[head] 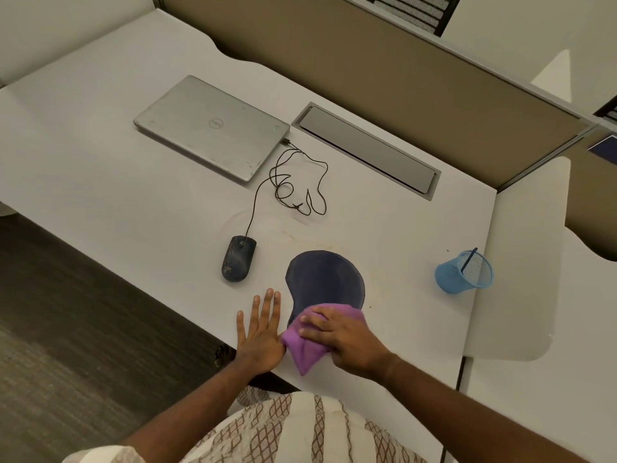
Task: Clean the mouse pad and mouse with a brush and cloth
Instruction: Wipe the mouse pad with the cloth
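A dark blue rounded mouse pad (pixel 325 279) lies on the white desk (pixel 133 202). My right hand (pixel 347 339) presses a purple cloth (pixel 305 345) onto the pad's near edge, fingers spread over the cloth. My left hand (pixel 262 329) lies flat on the desk just left of the pad, palm down, fingers apart, holding nothing. A dark blue wired mouse (pixel 238 259) rests left of and beyond the pad, apart from both hands. A thin dark handle (pixel 469 260) sticks out of the blue mesh cup; I cannot tell whether it is the brush.
A shut silver laptop (pixel 213 128) lies at the back left, with the mouse's tangled cable (pixel 293 188) running to it. A blue mesh cup (pixel 464 272) stands at the right. A grey cable tray lid (pixel 367 152) runs along the brown partition. The desk's front edge is close to my body.
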A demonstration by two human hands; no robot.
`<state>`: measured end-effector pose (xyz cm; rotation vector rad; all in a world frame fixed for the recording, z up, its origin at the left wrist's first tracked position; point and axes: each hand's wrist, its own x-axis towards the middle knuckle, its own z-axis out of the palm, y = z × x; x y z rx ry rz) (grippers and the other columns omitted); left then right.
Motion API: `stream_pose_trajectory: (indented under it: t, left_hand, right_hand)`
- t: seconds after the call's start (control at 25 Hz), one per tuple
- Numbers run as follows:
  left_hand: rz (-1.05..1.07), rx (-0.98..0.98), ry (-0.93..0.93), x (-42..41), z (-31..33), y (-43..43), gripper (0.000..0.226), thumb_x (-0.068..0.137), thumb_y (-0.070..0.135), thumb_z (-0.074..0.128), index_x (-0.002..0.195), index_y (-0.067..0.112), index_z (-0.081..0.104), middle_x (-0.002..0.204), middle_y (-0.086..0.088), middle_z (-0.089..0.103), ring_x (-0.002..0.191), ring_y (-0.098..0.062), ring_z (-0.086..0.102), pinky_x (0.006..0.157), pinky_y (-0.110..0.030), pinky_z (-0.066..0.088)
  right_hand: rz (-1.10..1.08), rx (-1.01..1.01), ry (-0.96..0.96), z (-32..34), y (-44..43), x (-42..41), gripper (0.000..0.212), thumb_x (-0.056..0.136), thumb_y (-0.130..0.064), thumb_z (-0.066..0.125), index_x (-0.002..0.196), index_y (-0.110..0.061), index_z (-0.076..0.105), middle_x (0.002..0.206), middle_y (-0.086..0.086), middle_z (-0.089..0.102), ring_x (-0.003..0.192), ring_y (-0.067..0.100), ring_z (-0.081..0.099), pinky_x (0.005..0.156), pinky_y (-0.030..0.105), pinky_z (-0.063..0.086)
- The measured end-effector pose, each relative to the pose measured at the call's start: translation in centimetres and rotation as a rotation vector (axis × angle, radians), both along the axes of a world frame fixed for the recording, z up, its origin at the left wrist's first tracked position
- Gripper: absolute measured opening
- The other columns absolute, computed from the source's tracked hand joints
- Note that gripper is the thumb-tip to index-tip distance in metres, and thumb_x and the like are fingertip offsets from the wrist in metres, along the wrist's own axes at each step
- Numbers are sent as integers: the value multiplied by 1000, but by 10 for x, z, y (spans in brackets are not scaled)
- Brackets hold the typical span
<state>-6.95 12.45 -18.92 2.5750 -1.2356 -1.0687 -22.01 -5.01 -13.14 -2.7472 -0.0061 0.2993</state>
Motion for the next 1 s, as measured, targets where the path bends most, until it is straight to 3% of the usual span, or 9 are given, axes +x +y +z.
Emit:
stream_pose_trajectory:
  t: [0.2,0.52,0.72,0.92,1.0]
  left_hand:
    - [-18,29,-9,1,1,-1,97,92,74,24,140,24,-45,145,0,-54,136,-23,-47,104,-52,-32]
    - [25,45,11,-1,6,-4,91,96,69,22,139,25,-46,143,2,-56,135,-22,-47,109,-54,-27]
    - [40,43,42,-2,7,-6,81,103,51,22,138,29,-48,145,5,-55,137,-21,-47,113,-58,-23]
    - [43,33,51,-2,6,-6,81,104,52,21,136,30,-49,143,7,-57,135,-19,-48,113,-58,-24]
    - [32,27,39,-1,5,-3,83,102,55,21,136,29,-49,144,7,-56,135,-20,-48,113,-58,-24]
  right_hand:
    - [-160,12,104,-29,26,26,46,103,-32,44,148,-35,38,158,-1,32,147,22,26,114,24,-7]
    - [-40,-70,83,-36,7,26,58,93,-33,63,146,-32,41,150,0,45,139,24,42,116,34,13]
    - [-104,-176,136,-23,-45,29,58,100,-22,49,153,-29,28,159,-3,28,148,22,24,121,34,11]
    - [-367,-178,196,-2,-69,68,63,100,-16,45,155,-32,19,164,-2,13,150,23,13,123,35,8]
    - [-225,-143,84,-8,-47,63,66,98,-12,48,154,-34,20,163,-2,15,150,24,13,122,35,6]
